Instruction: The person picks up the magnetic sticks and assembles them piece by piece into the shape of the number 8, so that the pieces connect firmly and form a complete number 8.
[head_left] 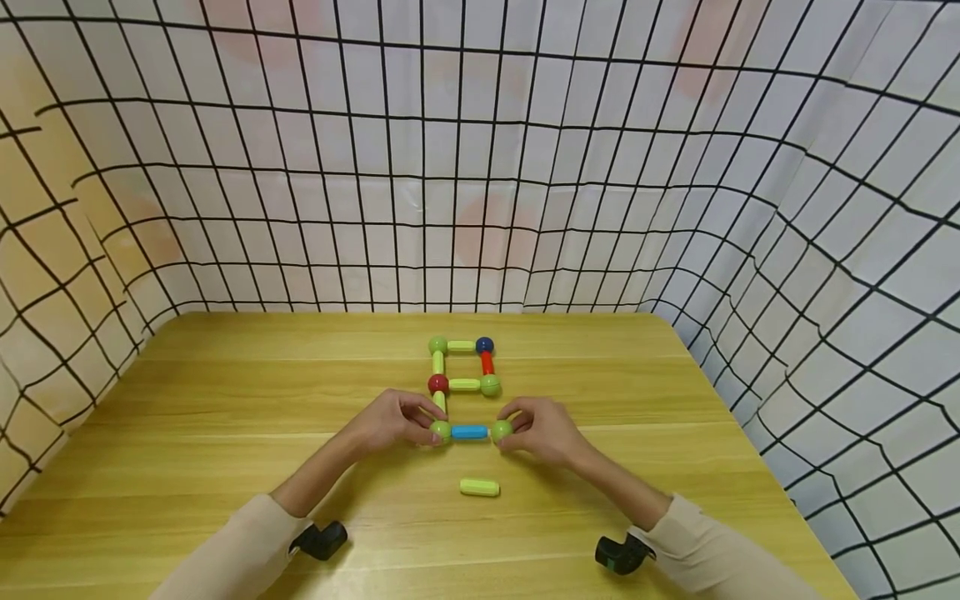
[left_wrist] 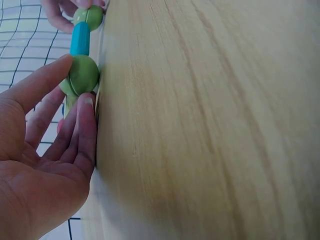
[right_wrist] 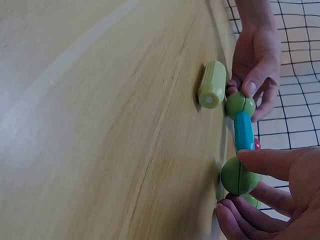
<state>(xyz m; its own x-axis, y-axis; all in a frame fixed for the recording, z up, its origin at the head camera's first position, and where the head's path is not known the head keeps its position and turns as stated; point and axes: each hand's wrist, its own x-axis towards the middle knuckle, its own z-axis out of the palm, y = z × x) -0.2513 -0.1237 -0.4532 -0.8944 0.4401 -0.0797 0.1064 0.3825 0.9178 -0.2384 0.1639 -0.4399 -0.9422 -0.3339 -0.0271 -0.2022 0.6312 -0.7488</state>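
Observation:
My left hand (head_left: pixel 392 421) pinches a green ball (head_left: pixel 441 432) between thumb and fingers at the near left corner of a ball-and-rod figure. A blue rod (head_left: pixel 469 432) runs from that ball toward a second green ball (head_left: pixel 501 430), which my right hand (head_left: pixel 547 432) grips from the right. In the left wrist view the blue rod (left_wrist: pixel 80 39) spans the two balls. A yellow-green rod (head_left: pixel 439 402) leads from the left ball back to a red ball (head_left: pixel 438 383). Close up, the right-hand ball (right_wrist: pixel 238 176) shows a seam around it.
Behind the hands, the figure continues as a square with a navy ball (head_left: pixel 484 344), a red rod (head_left: pixel 487 363) and green balls at two corners. One loose yellow-green rod (head_left: pixel 480 487) lies nearer the person. Black netting (head_left: pixel 480 175) over white sheeting surrounds the wooden table (head_left: pixel 225 400).

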